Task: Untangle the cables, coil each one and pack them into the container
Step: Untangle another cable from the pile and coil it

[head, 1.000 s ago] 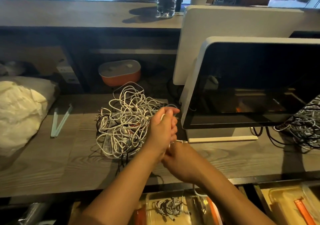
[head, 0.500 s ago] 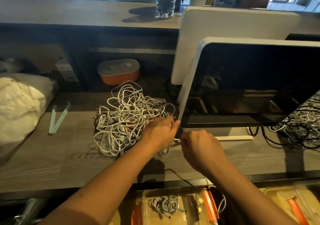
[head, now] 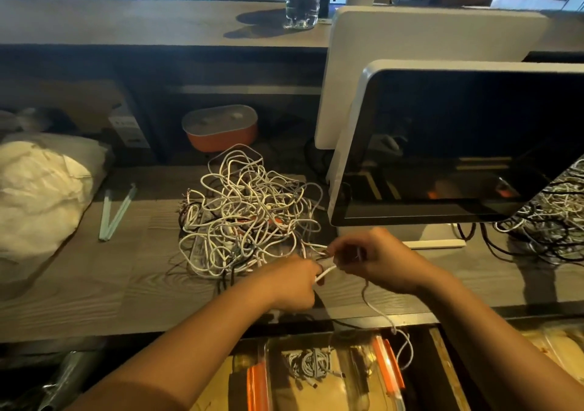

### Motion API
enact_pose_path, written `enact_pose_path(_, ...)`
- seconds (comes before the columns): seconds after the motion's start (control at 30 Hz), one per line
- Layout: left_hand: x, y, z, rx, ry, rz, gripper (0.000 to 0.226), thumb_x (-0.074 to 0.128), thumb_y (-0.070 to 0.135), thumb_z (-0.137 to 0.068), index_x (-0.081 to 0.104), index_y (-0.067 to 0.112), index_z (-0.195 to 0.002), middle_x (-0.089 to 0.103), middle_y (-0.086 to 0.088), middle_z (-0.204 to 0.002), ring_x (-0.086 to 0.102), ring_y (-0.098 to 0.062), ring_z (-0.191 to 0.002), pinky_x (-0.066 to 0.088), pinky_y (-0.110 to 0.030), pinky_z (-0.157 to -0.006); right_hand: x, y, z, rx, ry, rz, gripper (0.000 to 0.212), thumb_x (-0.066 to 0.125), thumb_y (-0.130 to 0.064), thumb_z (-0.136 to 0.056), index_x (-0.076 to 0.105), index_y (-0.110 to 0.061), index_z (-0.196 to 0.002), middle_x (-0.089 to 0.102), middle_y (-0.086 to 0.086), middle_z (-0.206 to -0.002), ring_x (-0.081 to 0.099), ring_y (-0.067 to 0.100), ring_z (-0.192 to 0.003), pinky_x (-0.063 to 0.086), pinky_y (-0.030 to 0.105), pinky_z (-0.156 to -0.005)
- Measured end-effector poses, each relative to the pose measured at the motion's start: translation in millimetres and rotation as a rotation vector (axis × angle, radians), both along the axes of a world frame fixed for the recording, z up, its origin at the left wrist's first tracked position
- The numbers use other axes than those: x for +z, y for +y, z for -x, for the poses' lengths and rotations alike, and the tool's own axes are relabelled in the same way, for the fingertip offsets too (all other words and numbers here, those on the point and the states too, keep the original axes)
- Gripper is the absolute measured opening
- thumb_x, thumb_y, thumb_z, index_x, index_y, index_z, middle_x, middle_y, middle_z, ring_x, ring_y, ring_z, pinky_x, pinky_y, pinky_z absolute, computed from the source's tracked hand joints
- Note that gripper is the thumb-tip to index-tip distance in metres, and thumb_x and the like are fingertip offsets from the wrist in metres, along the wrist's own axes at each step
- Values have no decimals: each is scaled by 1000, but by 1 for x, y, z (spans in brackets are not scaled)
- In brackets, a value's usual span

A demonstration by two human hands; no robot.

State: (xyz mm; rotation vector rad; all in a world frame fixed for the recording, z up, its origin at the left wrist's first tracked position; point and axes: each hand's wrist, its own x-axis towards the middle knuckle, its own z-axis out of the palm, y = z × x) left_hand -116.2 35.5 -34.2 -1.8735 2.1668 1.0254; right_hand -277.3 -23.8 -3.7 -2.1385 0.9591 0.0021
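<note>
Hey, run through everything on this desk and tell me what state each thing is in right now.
left hand, pinching white cable
right hand, pinching white cable
cable pile, tangled
container, holds coiled cables
monitor, screen dark
water bottle, upright

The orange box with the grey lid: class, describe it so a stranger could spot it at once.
Find the dark monitor on the wooden desk. Left of it lies a heap of tangled white cables; the orange box stands just behind that heap, in the shade. Nothing else nearby is oval, orange-walled and grey-lidded.
</note>
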Motion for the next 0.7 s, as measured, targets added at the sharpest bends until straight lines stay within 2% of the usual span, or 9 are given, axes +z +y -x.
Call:
enact_pose_path(0.07, -12, -2, -7, 40, -34, -57, 16, 47, 6, -85, 57, 16, -93, 57, -5, -92, 55, -20, -79, 44, -29, -64, 6, -4, 4, -119, -144, -181, 45, 47, 9, -89, 59, -32, -101, 62, -9, -101, 61, 5, -97, 53, 23, -83)
enact_pose_path(0.13, -21, -5, -20, 171, 127, -147, 28, 46, 4, -89, 59, 14, -112, 59, -5, -95, 57, -15, -78, 47, -28, -67, 10, -12, 13, -279, -287, -282, 49, 38, 16, -87, 63, -24, -101, 63, 2, -102, 62, 12, -86, 53, 24, -67)
enact_pose_path(0.2, -15, 0, -29, 398, 529, -252, 34, 46, 0, -93, 54, 13, -124, 60, -3, -92, 59, -7, -68, 45, -20, -60, 11, -20, 25, -389, -340, -319, 46, 36, 17, -87, 65, -14, -101, 63, 8, -96, 54, 17, -69, 41, 21, -51)
enact_pose_path(0.3, 8, 12, -29, 673, 1272, -304, 42, 51, -1, -81, 60, 12, -120, 63, -7, -121, 63, -15, -106, 48, -29, -89, 5, -23, 31, -462, -358, -389, 38, 36, 14, -86, 67, -7, -94, 59, 9, -77, 47, 13, -58, 31, 21, -47)
enact_pose_path(0.4, 36, 22, -12, 643, 1567, -204, 38, 43, 13, -81, 67, 15, -110, 63, 0, -124, 57, -14, -117, 46, -31, -93, -3, -13, 23, -541, -417, -428, 32, 39, 11, -84, 66, -7, -82, 57, 6, -72, 49, 12, -59, 33, 23, -52)
enact_pose_path(0.5, 52, 10, 11, 696, 1696, -10, 31, 38, 16, -86, 63, 10, -103, 71, -3, -105, 63, -12, -107, 45, -32, -90, -18, 8, 4, -449, -321, -387, 32, 35, 10, -84, 59, -9, -72, 54, 8, -71, 46, 12, -58, 33, 24, -53)
enact_pose_path(0.57, 53, -7, 25, 844, 1684, 160, 27, 35, 10, -94, 61, 11, -93, 69, 0, -76, 67, -12, -80, 49, -37, -86, -28, 27, -14, -316, -245, -450, 32, 33, 11, -87, 54, -8, -72, 52, 6, -68, 45, 11, -57, 35, 18, -49)
enact_pose_path(0.63, 46, -24, 33, 938, 1392, 476, 28, 36, 7, -98, 59, 17, -86, 55, 7, -61, 53, -5, -57, 48, -26, -60, -33, 43, -28, -196, -175, -533, 26, 34, 10, -89, 54, -6, -84, 54, 5, -75, 48, 8, -62, 39, 13, -51)
enact_pose_path(0.7, 30, -34, 30, 886, 964, 841, 22, 40, 8, -98, 58, 19, -89, 52, 9, -68, 46, -3, -56, 37, -15, -52, -32, 54, -34, -97, -128, -551, 25, 37, 8, -90, 52, -8, -101, 55, 4, -86, 52, 6, -71, 42, 13, -57)
